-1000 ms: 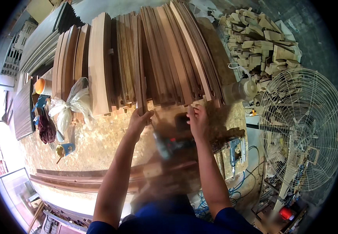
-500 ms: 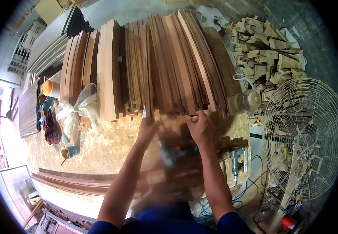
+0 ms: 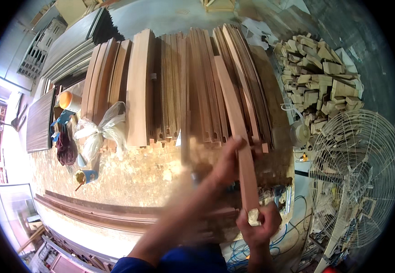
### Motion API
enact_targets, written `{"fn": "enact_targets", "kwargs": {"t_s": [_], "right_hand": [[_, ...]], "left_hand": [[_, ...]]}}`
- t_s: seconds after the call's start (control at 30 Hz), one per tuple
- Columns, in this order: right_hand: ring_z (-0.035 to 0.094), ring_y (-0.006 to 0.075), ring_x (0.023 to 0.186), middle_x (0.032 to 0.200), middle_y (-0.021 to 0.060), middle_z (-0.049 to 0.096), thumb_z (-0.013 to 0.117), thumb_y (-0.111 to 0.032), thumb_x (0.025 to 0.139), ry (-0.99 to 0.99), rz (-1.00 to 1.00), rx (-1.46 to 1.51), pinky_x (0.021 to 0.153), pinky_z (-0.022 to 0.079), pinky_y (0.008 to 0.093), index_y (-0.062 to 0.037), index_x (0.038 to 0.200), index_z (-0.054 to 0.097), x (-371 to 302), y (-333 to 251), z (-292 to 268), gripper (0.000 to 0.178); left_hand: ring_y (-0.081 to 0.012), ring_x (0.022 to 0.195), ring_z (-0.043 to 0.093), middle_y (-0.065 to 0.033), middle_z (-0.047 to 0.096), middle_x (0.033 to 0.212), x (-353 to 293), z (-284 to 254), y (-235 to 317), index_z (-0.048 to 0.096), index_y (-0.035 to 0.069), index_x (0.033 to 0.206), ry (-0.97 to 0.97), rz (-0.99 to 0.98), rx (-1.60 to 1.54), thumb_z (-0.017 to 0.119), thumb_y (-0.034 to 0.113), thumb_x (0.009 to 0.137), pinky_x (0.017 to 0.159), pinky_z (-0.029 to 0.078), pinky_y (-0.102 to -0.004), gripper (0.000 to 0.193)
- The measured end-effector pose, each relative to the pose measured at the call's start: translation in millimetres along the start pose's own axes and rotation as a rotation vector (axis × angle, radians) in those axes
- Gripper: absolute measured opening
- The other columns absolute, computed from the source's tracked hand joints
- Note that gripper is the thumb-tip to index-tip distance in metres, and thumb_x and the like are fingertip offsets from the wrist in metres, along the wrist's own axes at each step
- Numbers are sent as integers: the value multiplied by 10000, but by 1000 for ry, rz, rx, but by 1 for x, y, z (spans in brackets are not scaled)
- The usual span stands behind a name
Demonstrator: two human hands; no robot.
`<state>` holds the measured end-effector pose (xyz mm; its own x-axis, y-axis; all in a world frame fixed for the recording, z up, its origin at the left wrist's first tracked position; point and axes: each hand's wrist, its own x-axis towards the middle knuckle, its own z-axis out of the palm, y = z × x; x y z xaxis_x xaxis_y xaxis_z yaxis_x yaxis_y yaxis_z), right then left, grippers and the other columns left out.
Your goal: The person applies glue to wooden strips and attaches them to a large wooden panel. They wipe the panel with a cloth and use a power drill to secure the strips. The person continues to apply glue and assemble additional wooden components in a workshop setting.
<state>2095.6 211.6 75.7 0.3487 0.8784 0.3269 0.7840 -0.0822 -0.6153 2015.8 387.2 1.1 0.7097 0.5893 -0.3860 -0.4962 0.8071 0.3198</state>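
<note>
Brown board (image 3: 245, 175) over stacked strips (image 3: 199, 91), perhaps a bluish tool (image 3: 278, 191) nearby

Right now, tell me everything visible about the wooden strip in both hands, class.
The wooden strip is long and narrow, and looks like bare reddish-brown timber. It slants from upper left to lower right, far end over the row of boards; whether it touches them is unclear. The left hand grips it partway along; the right hand holds its near end.
</note>
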Motion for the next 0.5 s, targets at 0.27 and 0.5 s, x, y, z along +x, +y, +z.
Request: {"fn": "enact_targets", "kwargs": {"t_s": [0.27,0.5], "right_hand": [[575,268,1137,1304,203,545,843,-365,794,-548,453,282,997,473,421,13,1470,358,-44,40,-38,913],[523,264,1262,1393,182,484,851,-327,806,-434,280,492,1057,433,391,-13,1522,277,-60,84,78,970]], "left_hand": [[-235,1033,619,-169,592,1152,-39,22,-70,416,7,1307,484,333,769,783,211,898,910,529,-379,586],[-302,1066,618,-205,578,1160,-32,-6,-74,364,-4,1300,553,458,1013,757,84,823,947,509,-406,625]]}}
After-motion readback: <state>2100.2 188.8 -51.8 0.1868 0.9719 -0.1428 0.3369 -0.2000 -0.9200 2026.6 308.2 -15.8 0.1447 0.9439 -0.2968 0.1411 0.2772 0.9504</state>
